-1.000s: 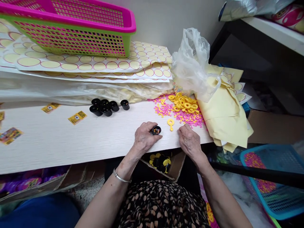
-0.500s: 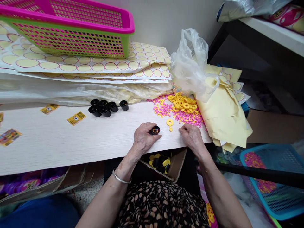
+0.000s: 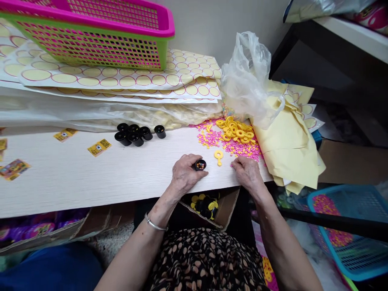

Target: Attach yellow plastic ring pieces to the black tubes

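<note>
My left hand is closed around a small black cup, which stands upright on the table with small coloured beads showing inside. Just right of the cup lies a loose yellow ring-shaped piece with a short stem, touched by neither hand. My right hand rests at the table by the edge of the pink beads, its thumb and fingertips pinched together. What sits in that pinch is too small to make out. Behind it is a heap of yellow ring pieces.
Several black cups stand together at the left, near printed yellow cards. A pink and green basket sits on sticker sheets at the back. Below the table edge is a carton holding black and yellow pieces. A blue basket stands right.
The whole view has shifted slightly. The left hand still grips the black cup, and the right hand keeps its pinch near the pink beads.
</note>
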`<state>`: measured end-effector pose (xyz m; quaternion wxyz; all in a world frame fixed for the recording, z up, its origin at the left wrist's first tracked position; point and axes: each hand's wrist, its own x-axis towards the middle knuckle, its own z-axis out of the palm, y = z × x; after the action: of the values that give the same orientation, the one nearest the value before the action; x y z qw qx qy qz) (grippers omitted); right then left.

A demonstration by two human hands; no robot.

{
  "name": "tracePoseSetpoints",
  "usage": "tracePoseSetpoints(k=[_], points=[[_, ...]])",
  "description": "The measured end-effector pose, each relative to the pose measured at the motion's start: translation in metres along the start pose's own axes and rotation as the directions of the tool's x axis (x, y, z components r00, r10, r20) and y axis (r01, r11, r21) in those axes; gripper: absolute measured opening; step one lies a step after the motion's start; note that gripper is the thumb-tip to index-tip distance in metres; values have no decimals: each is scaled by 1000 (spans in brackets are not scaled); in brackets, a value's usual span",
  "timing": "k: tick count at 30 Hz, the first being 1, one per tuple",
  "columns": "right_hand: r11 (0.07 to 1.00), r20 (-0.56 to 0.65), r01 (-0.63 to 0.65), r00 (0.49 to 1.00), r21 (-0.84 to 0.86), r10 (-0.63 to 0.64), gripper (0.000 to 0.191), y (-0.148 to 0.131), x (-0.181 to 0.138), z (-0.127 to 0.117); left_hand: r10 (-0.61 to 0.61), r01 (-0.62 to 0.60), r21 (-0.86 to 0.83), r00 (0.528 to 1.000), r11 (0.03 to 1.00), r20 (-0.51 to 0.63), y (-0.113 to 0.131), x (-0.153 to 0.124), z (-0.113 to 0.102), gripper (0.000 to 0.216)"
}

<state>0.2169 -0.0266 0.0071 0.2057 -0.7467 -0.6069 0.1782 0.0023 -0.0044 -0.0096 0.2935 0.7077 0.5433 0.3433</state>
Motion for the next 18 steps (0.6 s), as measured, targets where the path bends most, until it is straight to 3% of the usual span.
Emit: tracePoseSetpoints(k=[3, 7, 11, 14, 18], points=[[996, -44, 80, 996, 42, -78, 17, 4, -5, 3, -7, 7, -9, 1000, 1000, -3, 0, 0, 0, 41], [985, -79, 159, 983, -65, -164, 11, 0, -14, 8, 24, -25, 7, 1000, 1000, 6, 0, 0, 0, 34], [965, -164, 263, 952, 16, -257, 15, -24, -21, 12, 49, -50, 23, 998, 999, 25, 2, -1, 0, 28], [905, -136, 406, 911, 129, -390, 15, -49, -23, 16, 60, -61, 25, 997, 998, 45, 3, -3, -1, 21], [859, -97, 503, 864, 95, -495, 16, -69, -19, 22, 77, -79, 36, 995, 996, 63, 4, -4, -2, 12]])
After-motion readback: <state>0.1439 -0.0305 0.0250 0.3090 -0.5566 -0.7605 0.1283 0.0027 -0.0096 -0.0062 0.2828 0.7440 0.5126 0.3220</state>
